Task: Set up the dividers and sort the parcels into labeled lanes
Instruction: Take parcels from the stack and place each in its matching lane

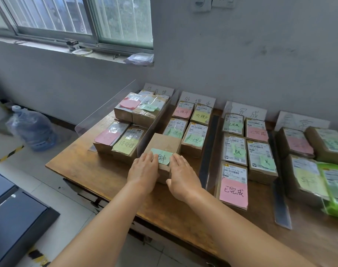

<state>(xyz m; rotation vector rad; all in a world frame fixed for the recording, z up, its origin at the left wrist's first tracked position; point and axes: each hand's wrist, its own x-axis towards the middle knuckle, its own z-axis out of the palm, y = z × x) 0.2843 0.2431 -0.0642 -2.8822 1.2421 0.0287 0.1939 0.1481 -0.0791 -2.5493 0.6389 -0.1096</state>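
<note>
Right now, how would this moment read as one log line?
step: placing parcel | lane: second from left, front | left hand: flat on parcel | right hand: flat on parcel | table

Head view, downward, close over table [110, 176]

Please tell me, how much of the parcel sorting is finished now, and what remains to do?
Mostly done. The clear dividers stand between lanes, the paper lane signs lean on the wall, and labelled parcels fill four lanes. In hand: the left hand and right hand rest on a brown box with a green note at the front of the second lane. Left: seating that box; no unsorted parcel shows on the table.
</note>
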